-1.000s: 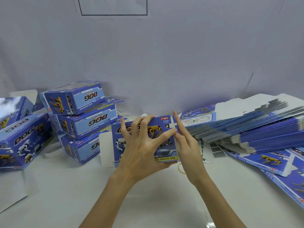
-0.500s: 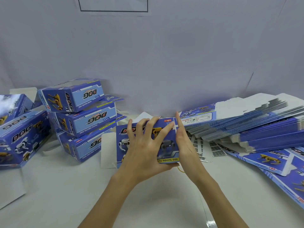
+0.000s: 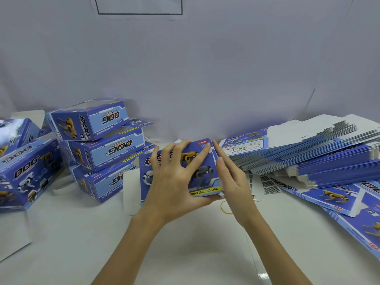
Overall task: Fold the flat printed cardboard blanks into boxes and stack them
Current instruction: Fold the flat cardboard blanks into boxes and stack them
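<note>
box (image 3: 202, 171) gripped by hands, right edge pressed

box (image 3: 202, 171): glossy printed cardboard | flat blanks (image 3: 320, 153): printed card, matt white inside | table (image 3: 185, 243): smooth white

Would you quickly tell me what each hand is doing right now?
Left hand: fingers spread over the box, thumb under its edge, holding it.
Right hand: open, straight fingers against the box's right end.
</note>
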The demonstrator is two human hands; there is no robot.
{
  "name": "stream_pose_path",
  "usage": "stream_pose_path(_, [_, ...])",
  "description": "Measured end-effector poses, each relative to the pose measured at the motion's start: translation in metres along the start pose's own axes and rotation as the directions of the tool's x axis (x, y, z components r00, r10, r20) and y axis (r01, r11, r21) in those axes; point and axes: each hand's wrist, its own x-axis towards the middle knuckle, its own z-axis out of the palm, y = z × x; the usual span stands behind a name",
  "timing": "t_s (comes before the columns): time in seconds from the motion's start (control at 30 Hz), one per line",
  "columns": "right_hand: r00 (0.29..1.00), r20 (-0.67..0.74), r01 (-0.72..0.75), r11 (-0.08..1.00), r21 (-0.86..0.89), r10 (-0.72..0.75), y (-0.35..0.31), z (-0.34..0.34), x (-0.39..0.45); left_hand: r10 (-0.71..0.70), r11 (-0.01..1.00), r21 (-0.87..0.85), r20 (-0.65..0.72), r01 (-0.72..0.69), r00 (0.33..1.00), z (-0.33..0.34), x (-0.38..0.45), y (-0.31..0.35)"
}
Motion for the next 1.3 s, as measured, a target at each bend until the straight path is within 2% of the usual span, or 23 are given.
stream_pose_path(0.23, [0.995, -0.099, 0.021, 0.999, -0.027, -0.023, 0.003, 0.005, 0.0, 0.013, 0.998, 0.066, 0.01, -0.013, 1.0, 0.002, -0.001, 0.006])
stream_pose_path(0.37, [0.999, 0.0, -0.049, 0.998, -0.044, 0.05, 0.006, 0.005, -0.002, -0.002, 0.996, 0.085, 0.031, -0.001, 1.0, 0.006, -0.003, 0.005])
stream_pose_path(0.47, [0.992, 0.056, -0.114, 0.993, 0.038, 0.112, 0.009, 0.002, 0.001, -0.037, 0.997, 0.069, 0.047, 0.033, 0.998, 0.007, -0.003, 0.002])
stream_pose_path(0.5, [0.996, 0.033, -0.09, 0.995, 0.036, 0.089, 0.008, 0.002, 0.001, -0.052, 0.996, 0.073, 0.037, 0.049, 0.998, 0.007, -0.003, 0.002])
stream_pose_path(0.57, [0.994, -0.072, 0.072, 0.99, -0.12, -0.081, 0.01, 0.003, -0.002, -0.076, 0.993, 0.087, -0.025, 0.078, 0.997, 0.006, 0.0, 0.001])
stream_pose_path(0.67, [0.93, -0.061, 0.303, 0.851, -0.428, -0.362, 0.022, 0.011, -0.008, -0.08, 0.993, 0.073, -0.121, 0.089, 0.989, 0.005, 0.001, -0.002])
stream_pose_path(0.73, [0.903, -0.066, 0.344, 0.808, -0.478, -0.424, 0.029, 0.019, -0.009, -0.07, 0.994, 0.077, -0.138, 0.082, 0.988, 0.006, -0.001, -0.004])
stream_pose_path(0.83, [0.905, -0.099, 0.336, 0.84, -0.426, -0.413, 0.033, 0.02, -0.007, -0.061, 0.995, 0.067, -0.132, 0.07, 0.989, 0.01, -0.002, -0.005])
stream_pose_path(1.0, [0.911, -0.075, 0.344, 0.848, -0.404, -0.405, 0.034, 0.02, -0.008, -0.043, 0.997, 0.062, -0.158, 0.054, 0.987, 0.013, -0.003, -0.006])
stream_pose_path(1.17, [0.954, -0.093, 0.23, 0.896, -0.38, -0.285, 0.027, 0.021, -0.007, -0.003, 0.995, 0.096, -0.189, 0.022, 0.982, 0.01, 0.0, -0.005])
stream_pose_path(1.3, [0.952, -0.045, 0.271, 0.904, -0.332, -0.302, 0.027, 0.02, -0.008, 0.012, 0.997, 0.078, -0.179, 0.002, 0.984, 0.009, -0.002, -0.003])
